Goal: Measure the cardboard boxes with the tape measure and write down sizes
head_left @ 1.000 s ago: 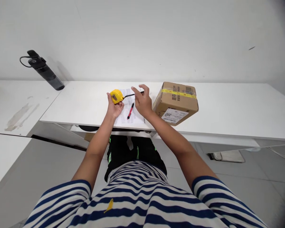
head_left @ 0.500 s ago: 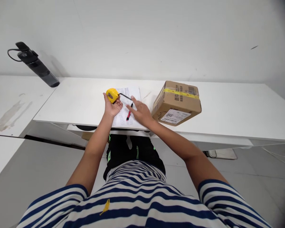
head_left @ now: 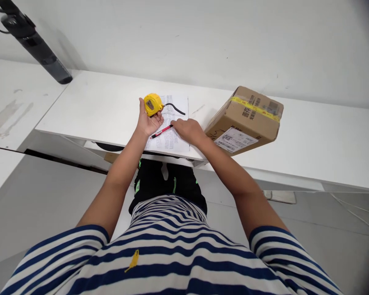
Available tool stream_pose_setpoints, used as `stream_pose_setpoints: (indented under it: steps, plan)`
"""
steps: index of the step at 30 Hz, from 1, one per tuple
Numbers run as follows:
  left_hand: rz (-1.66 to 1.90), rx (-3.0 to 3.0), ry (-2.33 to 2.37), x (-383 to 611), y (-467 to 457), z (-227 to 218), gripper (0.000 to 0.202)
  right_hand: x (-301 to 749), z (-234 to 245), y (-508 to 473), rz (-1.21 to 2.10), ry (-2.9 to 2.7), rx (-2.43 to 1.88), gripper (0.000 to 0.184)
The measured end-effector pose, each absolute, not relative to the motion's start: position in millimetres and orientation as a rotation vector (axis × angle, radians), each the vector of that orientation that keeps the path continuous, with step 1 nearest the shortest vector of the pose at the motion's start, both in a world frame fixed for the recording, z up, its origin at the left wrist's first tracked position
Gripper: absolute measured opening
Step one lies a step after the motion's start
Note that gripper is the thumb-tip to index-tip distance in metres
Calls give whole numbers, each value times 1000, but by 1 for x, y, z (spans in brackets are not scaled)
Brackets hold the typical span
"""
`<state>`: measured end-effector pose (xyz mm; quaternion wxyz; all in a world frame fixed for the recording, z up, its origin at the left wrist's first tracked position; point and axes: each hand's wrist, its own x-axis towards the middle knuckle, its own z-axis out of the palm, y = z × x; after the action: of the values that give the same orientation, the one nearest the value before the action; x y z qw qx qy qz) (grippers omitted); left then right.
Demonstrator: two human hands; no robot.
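A yellow tape measure (head_left: 152, 104) rests in my left hand (head_left: 147, 123), thumb against its left side and fingers curled beneath. Its black wrist strap (head_left: 176, 108) trails to the right, above the printed paper (head_left: 178, 141). My right hand (head_left: 189, 130) is closed, its fingertips pinching one end of a red and black pen (head_left: 162, 131). The pen slants down to the left over the sheet, toward my left wrist. Just right of my right hand stands a taped cardboard box (head_left: 255, 110) with a white shipping label.
A dark water bottle (head_left: 41, 51) with a carry loop stands at the far left, near the wall. The white table (head_left: 320, 143) runs along the wall, its front edge close to my body. Under the tabletop there is an open shelf (head_left: 92, 144).
My right hand has left the strap and closed on the pen, whose angle has changed. The strap now hangs free. The view has shifted and tilted.
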<state>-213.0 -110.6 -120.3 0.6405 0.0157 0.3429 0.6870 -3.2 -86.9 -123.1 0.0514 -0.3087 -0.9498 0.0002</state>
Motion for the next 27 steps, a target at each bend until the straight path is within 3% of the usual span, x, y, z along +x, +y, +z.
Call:
stream_pose_setpoints:
  steps: [6,11,27]
  plan:
    - [1586,42,792,-212,-112,-122,72,22,-147,-118,816,-2325,-802,41]
    - [1560,30,792,-210,-114,-120,69,19,-150,-126,1282,-2011,-802,64]
    - [1518,78,827,-206,-117,-115,63,13,-154,-132,1077,-2014,-1062,60]
